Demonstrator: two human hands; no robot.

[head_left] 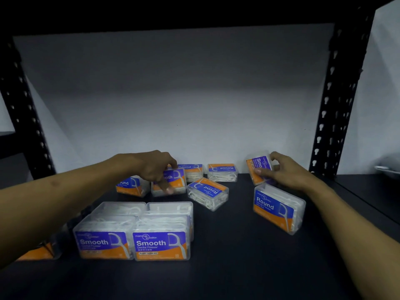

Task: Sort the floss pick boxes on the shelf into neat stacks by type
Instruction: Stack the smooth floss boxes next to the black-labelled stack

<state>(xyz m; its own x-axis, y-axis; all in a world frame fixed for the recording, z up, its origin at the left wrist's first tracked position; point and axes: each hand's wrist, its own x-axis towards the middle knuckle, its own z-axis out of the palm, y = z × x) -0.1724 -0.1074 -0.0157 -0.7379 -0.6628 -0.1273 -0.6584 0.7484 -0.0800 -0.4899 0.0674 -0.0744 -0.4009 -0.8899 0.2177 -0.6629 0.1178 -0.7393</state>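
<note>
Clear floss pick boxes with blue and orange labels lie on the dark shelf (227, 245). My left hand (155, 167) grips a "Smooth" box (173, 182) at mid shelf, fingers over its top and front. My right hand (283, 172) holds another "Smooth" box (258, 169), tilted on its side at the back right. Two "Smooth" boxes (161, 243) stand side by side at the front left, with more clear boxes behind them. A "Round" box (278, 210) stands tilted at the right, below my right hand.
More "Round" boxes lie loose: one at the centre (207, 192), one left of my left hand (131, 186), two at the back (221, 172). An orange-labelled box (35, 253) shows under my left forearm. Black perforated uprights (335, 100) flank the shelf; a white wall is behind.
</note>
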